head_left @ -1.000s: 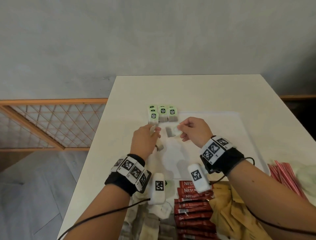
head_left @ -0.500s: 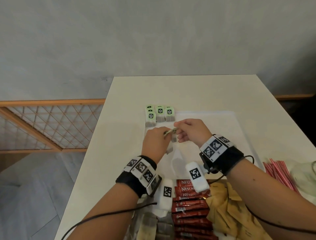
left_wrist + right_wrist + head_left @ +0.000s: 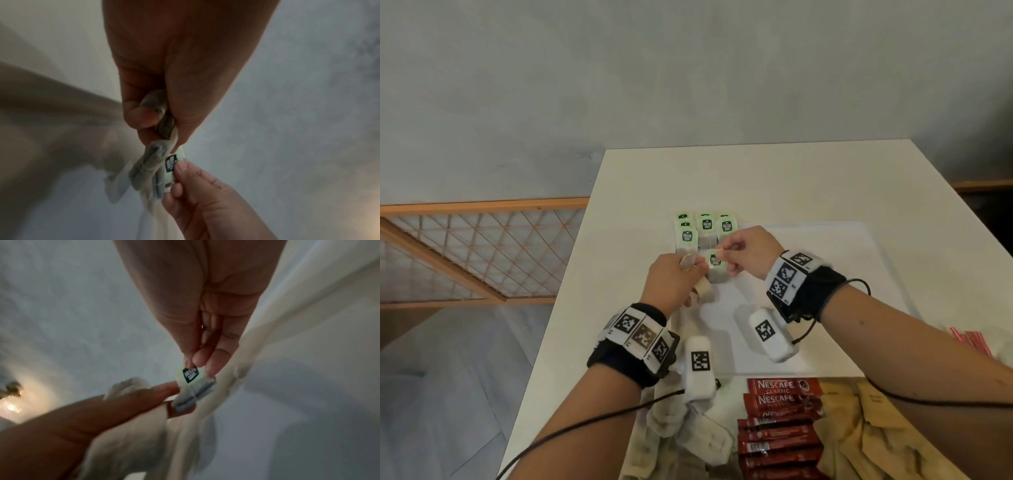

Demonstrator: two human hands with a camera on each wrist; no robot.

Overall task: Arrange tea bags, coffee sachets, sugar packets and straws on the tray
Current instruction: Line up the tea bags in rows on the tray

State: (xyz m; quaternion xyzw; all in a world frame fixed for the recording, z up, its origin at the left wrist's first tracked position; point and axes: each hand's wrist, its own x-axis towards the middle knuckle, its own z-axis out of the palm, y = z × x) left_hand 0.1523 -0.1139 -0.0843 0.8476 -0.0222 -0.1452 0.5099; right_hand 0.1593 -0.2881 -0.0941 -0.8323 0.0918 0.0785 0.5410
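Several tea bags with green tags (image 3: 703,229) lie in rows at the far left corner of the white tray (image 3: 852,260). Just in front of them my right hand (image 3: 748,251) pinches the green tag (image 3: 715,259) of one more tea bag (image 3: 190,373), whose pouch hangs over the tray. My left hand (image 3: 671,284) grips a bunch of pale tea bags (image 3: 703,291) and its fingertips touch that same bag (image 3: 170,168). The rest of the bunch is hidden inside the left palm.
On the near table edge lie a heap of loose tea bags (image 3: 688,435), red Nescafe sachets (image 3: 780,421) and brown sugar packets (image 3: 866,428). Red straws (image 3: 969,341) lie at the right edge. An orange lattice railing (image 3: 476,250) stands left of the table.
Both hands have come together over the tray's far left part. The tea bag in my right hand has turned, so its green tag now faces up.
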